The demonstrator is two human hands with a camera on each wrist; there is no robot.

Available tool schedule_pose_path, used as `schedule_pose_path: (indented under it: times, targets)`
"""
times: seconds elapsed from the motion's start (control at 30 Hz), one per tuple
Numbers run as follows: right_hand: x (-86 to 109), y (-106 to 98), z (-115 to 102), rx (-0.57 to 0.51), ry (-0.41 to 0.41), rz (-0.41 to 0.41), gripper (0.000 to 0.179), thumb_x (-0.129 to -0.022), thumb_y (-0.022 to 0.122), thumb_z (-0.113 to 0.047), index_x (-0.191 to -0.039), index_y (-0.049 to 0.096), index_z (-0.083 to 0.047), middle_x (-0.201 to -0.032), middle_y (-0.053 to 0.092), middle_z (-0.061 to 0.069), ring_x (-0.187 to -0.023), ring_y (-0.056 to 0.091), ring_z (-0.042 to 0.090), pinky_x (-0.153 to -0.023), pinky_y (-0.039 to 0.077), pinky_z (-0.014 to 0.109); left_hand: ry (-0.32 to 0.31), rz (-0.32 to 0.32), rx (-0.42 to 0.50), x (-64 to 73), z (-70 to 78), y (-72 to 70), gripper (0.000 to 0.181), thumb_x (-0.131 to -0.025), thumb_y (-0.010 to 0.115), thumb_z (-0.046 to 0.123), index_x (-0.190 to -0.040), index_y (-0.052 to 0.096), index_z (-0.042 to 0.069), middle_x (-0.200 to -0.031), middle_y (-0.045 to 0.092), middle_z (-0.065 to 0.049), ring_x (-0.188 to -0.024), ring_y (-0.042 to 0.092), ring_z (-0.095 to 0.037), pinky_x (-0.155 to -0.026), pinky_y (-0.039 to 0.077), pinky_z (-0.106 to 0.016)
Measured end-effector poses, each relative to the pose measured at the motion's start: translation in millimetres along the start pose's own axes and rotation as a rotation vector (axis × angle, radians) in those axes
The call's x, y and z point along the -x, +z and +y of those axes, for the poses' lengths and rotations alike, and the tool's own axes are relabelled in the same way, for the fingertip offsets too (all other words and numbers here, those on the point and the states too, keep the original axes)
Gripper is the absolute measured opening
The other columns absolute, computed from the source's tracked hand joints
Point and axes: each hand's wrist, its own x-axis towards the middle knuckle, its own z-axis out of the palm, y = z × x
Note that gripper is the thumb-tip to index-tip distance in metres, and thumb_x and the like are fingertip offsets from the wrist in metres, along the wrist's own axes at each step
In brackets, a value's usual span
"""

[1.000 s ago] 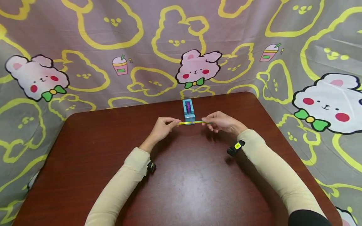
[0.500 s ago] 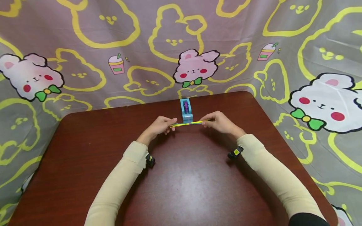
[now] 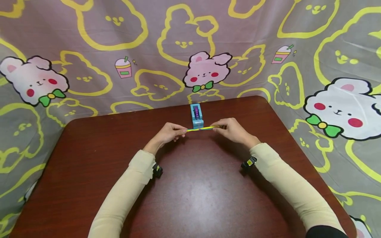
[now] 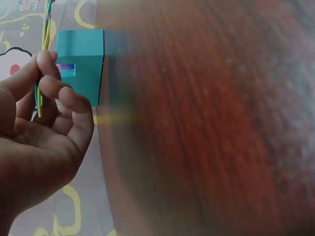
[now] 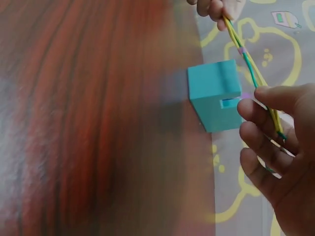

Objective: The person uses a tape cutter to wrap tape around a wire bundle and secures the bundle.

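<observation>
A thin bundle of yellow and green wires [image 3: 198, 129] is stretched between both hands, with a small purple-pink band around its middle [image 5: 241, 50]. My left hand [image 3: 167, 134] pinches one end between thumb and index finger; in the left wrist view the wire tips [image 4: 40, 105] stick out below the pinch. With thumb and fingers, my right hand [image 3: 233, 130] pinches the other end, and its remaining fingers curl loosely in the right wrist view. Right behind the bundle stands a light-blue tape dispenser [image 3: 197, 115] holding a purple roll [image 3: 196, 112]. Whether wires and dispenser touch cannot be told.
The dark reddish-brown table [image 3: 190, 185] extends toward me and to both sides. A patterned cloth [image 3: 166, 39] hangs behind its back edge and along the sides. Small black wrist cameras [image 3: 248, 162] are strapped to both wrists.
The right hand's grip has shifted, so its wire end now shows past the fingers. The bundle tilted down at the left half a second ago and is nearly level now. The dispenser stays put.
</observation>
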Motion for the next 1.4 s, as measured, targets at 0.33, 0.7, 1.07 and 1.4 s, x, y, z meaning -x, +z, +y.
schedule_pose_path:
  times: [0.33,0.7,1.07,1.4]
  targets:
    - [-16.5,-9,-2,-0.327,0.394,-0.084,0.033,-0.101,0.063,-0.031,-0.106,0.075,0.000,-0.082,0.073,0.014,-0.075,0.064,0.031,-0.065,0.053,0.037,0.302,0.151,-0.101,8.0,0.9,4.5,0.016,-0.092,0.074,0.008,-0.106,0.079,0.001,-0.093,0.074,-0.010,-0.067,0.056,-0.014,-0.057,0.044,-0.024]
    - [-32.1,0,27,-0.884,0.866,-0.247,0.057,-0.103,0.052,-0.049,-0.123,0.059,0.004,-0.066,0.064,0.002,-0.051,0.054,0.010,-0.050,0.042,0.023,0.526,0.220,-0.224,11.1,0.0,10.2,0.014,-0.091,0.073,0.004,-0.104,0.080,0.002,-0.087,0.069,-0.006,-0.085,0.061,-0.019,-0.070,0.046,-0.027]
    - [-29.0,7,35,-0.915,0.834,-0.428,0.039,-0.107,0.050,-0.036,-0.099,0.063,0.001,-0.063,0.062,0.000,-0.052,0.056,0.010,-0.047,0.043,0.022,0.579,0.222,-0.275,13.3,-0.4,8.9,0.014,-0.091,0.074,0.005,-0.103,0.080,0.003,-0.086,0.068,-0.005,-0.081,0.061,-0.018,-0.068,0.046,-0.026]
    - [-25.8,0,30,-0.739,0.615,-0.396,0.040,-0.105,0.056,-0.024,-0.119,0.063,0.013,-0.075,0.065,0.005,-0.067,0.062,0.016,-0.055,0.047,0.027,0.553,0.221,-0.268,11.1,-6.5,7.1,0.018,-0.089,0.076,0.004,-0.106,0.079,0.001,-0.087,0.069,-0.004,-0.083,0.063,-0.017,-0.070,0.049,-0.028]
